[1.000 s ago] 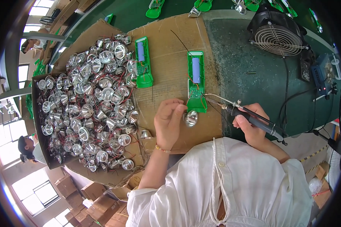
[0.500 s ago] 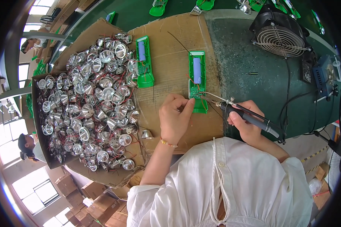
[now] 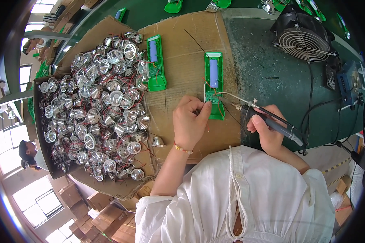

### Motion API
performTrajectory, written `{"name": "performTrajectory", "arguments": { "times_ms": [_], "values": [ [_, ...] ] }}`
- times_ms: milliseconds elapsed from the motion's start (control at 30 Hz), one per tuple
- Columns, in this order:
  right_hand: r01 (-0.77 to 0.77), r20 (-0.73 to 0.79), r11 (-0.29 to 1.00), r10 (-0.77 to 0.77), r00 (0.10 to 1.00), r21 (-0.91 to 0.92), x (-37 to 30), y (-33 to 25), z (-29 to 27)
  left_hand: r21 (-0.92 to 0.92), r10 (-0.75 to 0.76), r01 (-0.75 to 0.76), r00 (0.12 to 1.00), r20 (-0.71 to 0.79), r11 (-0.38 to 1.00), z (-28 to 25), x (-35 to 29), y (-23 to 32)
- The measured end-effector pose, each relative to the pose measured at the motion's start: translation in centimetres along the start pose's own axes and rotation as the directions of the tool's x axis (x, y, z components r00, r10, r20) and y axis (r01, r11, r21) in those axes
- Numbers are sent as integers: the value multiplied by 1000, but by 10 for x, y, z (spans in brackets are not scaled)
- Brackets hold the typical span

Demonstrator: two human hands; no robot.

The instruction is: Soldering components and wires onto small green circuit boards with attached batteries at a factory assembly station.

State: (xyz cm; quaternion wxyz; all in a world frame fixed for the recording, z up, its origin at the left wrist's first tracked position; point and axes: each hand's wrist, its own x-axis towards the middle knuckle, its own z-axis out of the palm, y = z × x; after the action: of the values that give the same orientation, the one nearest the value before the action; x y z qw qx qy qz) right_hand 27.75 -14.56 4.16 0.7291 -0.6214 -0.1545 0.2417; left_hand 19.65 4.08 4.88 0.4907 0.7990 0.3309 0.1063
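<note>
In front of me a green plastic housing [image 3: 218, 115] lies on the cardboard, holding a purple cylindrical battery [image 3: 213, 73] and a small green circuit board [image 3: 211, 96] with thin wires. My left hand [image 3: 190, 119] is at the board's lower left edge, thumb and forefinger pinched together; whatever is between them is hidden. In my right hand [image 3: 269, 127] is a dark-handled soldering iron [image 3: 278, 127], gripped like a pen. Its thin metal feed tube [image 3: 236, 97] reaches over the board, while the iron's tip points at the housing's right side.
A cardboard box [image 3: 42, 121] heaped with silver reflector cups [image 3: 93, 115] and red wires stands at left. Another green housing with battery [image 3: 156, 84] lies beside it. One loose reflector cup [image 3: 157, 142] is nearby. A black fan [image 3: 304, 42] and a blue device [image 3: 348, 83] stand at right.
The soldering iron has drawn back slightly to the right of the board. My left hand keeps its pinch at the board's edge. The view has shifted a little.
</note>
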Motion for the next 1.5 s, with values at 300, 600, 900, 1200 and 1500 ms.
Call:
{"name": "performTrajectory", "arguments": {
  "times_ms": [300, 600, 900, 1200, 1500],
  "values": [
    [2, 14, 1000, -2, 1000, 8, -4, -1, -8, 26, -5, 5, 1000, -1, 1000, -2, -1, -2],
    [22, 41, 1000, -22, 999, -2, -5, -3, -15, -85, 352, -343, 921, 164, 936, -32, -28, -24],
    [66, 50, 991, -61, 997, -113, -6, 1, -12, 62, 271, -270, 963, 0, 961, -6, -11, -9],
    [104, 110, 977, -84, 990, -187, -3, 2, -11, 70, 206, -207, 978, 32, 976, -5, -7, -8],
    [58, -48, 993, -63, 997, -107, -10, -7, -17, -6, 181, -181, 982, 49, 983, -2, -6, 1]
  ]
}}
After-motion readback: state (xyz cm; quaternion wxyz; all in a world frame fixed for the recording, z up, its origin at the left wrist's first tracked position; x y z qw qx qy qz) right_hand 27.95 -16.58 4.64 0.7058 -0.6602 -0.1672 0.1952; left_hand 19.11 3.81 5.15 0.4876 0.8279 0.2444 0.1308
